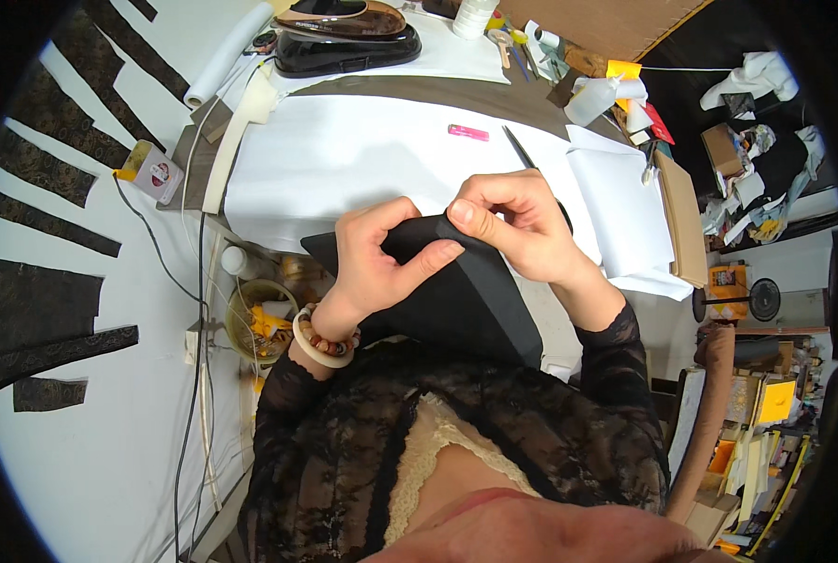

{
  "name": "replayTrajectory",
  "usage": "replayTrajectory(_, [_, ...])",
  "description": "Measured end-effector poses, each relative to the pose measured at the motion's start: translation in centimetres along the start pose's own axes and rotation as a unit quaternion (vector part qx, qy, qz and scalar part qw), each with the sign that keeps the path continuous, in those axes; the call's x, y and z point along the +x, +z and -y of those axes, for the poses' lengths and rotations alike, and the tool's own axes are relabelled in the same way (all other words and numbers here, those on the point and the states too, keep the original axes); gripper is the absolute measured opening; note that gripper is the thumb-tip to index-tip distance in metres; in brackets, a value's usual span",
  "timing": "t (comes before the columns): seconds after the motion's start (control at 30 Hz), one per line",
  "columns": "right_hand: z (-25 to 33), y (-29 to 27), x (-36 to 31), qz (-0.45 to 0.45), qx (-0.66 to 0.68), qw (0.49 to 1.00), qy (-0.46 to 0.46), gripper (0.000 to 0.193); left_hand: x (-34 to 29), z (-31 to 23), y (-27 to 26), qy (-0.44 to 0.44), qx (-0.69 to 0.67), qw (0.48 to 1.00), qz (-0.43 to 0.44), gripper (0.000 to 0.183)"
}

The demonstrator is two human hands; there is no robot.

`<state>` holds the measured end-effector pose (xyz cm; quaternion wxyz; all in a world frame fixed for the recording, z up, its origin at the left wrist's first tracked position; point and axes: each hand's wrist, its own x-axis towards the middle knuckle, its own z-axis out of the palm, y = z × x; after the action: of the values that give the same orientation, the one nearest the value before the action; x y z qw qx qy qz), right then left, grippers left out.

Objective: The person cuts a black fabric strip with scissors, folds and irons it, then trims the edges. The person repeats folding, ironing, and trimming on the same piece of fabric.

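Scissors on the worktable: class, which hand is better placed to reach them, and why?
Probably the right hand: the scissors lie just beyond it; the left hand is farther away. Both hold the black fabric.

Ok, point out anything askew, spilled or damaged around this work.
Nothing looks spilled or damaged. The white sheets at the right lie askew, their edges out of line. The black material in the left hand and right hand shows no clear flaw.

Bright light flooding the hands [522,225], crisp there, soft shadows spilling onto the white sheet [287,169] beyond them, glints on the glossy iron [353,23] farther off, darker to their right, edges bowing toward a black rim
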<state>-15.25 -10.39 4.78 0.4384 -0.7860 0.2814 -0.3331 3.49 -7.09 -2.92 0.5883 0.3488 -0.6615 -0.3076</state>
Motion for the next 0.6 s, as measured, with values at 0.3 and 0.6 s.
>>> replayTrajectory(0.3, [-1.1,0.4,0.2,0.0,0.102,0.993,0.054,0.032,0.3,0.1,-0.6,0.002,0.012,1.0,0.014,0.037])
replayTrajectory(0.6, [-3.0,1.6,1.1,0.032,0.281,0.953,0.105,0.028,0.1,0.6,-1.2,0.0,-0.001,1.0,0.001,0.038])
